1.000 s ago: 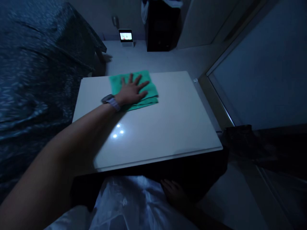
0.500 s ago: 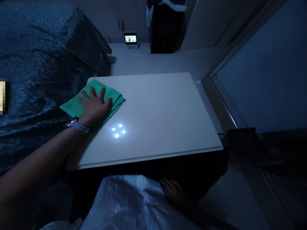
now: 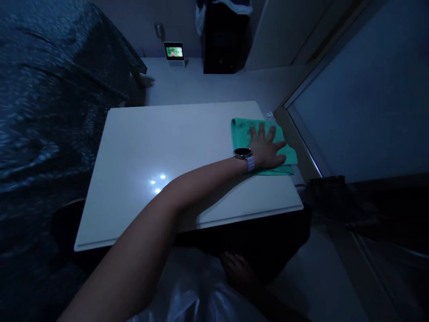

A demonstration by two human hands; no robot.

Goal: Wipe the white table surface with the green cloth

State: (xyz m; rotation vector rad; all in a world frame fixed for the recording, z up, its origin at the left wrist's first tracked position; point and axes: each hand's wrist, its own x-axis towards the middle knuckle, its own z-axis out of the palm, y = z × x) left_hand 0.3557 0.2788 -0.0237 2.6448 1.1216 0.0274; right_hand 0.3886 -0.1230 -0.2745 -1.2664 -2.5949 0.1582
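Note:
My left hand [image 3: 266,150] lies flat with spread fingers on a green cloth [image 3: 241,129], pressing it against the white tabletop [image 3: 174,138]. The cloth is folded over and reaches past the table's right edge. A watch with a pale strap [image 3: 243,153] is on my left wrist, and my forearm crosses the tabletop from the lower left. In the shadow below the near edge, my right hand [image 3: 236,266] rests near my lap, its fingers loosely extended, with nothing visible in them.
A bed or couch with a shiny patterned cover [image 3: 43,89] stands at the left. On the floor beyond the table are a small lit screen [image 3: 174,52] and a black cabinet [image 3: 219,42]. A sliding door frame [image 3: 301,138] runs along the right.
My left hand and the green cloth have moved from the tabletop's left end across to its right end. My right hand stays low near my lap. The view has shifted slightly.

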